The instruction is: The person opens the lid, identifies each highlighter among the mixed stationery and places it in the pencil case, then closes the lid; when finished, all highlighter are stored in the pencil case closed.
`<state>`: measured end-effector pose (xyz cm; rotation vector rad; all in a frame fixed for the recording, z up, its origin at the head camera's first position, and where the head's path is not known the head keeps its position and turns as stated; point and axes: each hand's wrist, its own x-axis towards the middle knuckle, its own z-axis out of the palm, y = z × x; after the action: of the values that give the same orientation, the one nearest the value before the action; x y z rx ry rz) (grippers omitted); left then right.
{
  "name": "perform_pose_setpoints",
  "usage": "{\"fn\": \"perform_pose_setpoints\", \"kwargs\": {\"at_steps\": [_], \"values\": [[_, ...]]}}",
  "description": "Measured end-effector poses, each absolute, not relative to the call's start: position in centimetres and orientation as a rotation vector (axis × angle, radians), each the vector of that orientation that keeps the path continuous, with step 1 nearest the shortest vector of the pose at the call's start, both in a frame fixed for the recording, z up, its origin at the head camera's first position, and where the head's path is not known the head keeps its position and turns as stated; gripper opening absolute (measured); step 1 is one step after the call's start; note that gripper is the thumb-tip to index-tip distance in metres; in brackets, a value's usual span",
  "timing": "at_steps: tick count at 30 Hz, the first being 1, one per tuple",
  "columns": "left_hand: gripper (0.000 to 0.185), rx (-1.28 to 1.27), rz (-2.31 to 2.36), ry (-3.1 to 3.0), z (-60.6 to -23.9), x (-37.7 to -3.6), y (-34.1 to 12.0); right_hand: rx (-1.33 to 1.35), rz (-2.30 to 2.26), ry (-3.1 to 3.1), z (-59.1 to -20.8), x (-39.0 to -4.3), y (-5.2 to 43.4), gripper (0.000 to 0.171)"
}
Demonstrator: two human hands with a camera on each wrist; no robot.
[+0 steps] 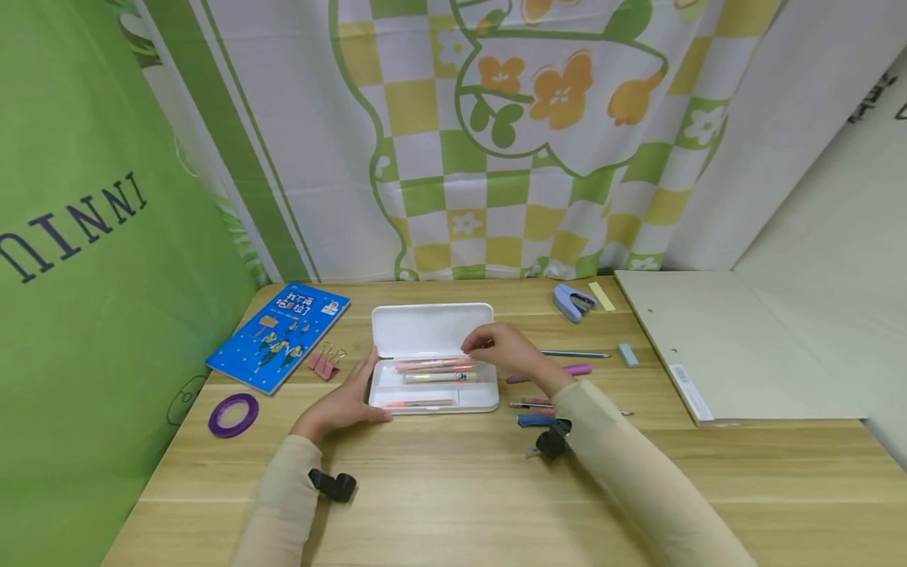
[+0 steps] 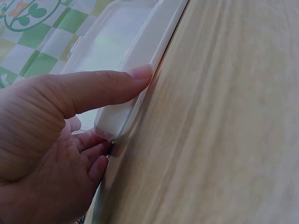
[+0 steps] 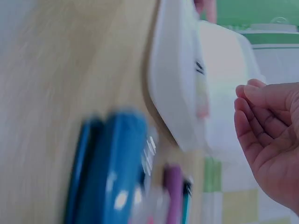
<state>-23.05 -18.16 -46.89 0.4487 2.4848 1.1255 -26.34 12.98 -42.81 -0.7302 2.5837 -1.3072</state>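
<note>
An open white pencil case (image 1: 432, 394) lies mid-table, its lid (image 1: 432, 329) laid back, with pink and yellow pens (image 1: 435, 370) in the tray. My left hand (image 1: 347, 402) rests against the case's front left corner. In the left wrist view its thumb (image 2: 103, 88) lies straight along the case wall (image 2: 140, 93), fingers beside the corner. My right hand (image 1: 496, 346) hovers over the right end of the tray. In the blurred right wrist view that hand (image 3: 271, 135) is loosely curled and holds nothing, next to the case (image 3: 175, 84).
Right of the case lie a purple pen (image 1: 549, 372), a pencil (image 1: 574, 354), a blue tool (image 1: 534, 420), an eraser (image 1: 627, 354), a stapler (image 1: 572, 302) and a grey folder (image 1: 723, 346). On the left are a blue book (image 1: 279, 335), pink clips (image 1: 324, 364) and a purple tape ring (image 1: 233, 415).
</note>
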Motion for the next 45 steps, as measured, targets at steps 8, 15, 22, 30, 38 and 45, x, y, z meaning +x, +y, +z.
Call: {"fn": "perform_pose_setpoints", "kwargs": {"at_steps": [8, 15, 22, 30, 38, 45], "values": [[0.122, 0.45, 1.131, 2.485, -47.0, -23.2, -18.2, -0.681, -1.275, 2.55, -41.3, -23.9, 19.3, 0.017], [0.121, 0.449, 1.132, 2.486, -47.1, -23.1, -18.2, -0.688, -1.195, 2.566, -42.3, -21.9, 24.3, 0.017], [0.121, 0.449, 1.12, 2.494, -47.0, -23.1, -18.1, -0.681, -1.165, 2.518, -43.9, -21.0, 27.2, 0.016], [0.122, 0.448, 1.122, 2.492, -47.1, -23.2, -18.1, -0.828, -1.087, 2.526, -45.0, -21.0, 28.1, 0.015], [0.121, 0.441, 1.121, 2.489, -47.2, -23.2, -18.1, -0.78, -1.1, 2.511, -45.1, -21.0, 28.2, 0.014], [0.122, 0.437, 1.12, 2.488, -47.1, -23.1, -18.2, -0.728, -1.171, 2.513, -44.5, -21.1, 27.6, 0.012]]}}
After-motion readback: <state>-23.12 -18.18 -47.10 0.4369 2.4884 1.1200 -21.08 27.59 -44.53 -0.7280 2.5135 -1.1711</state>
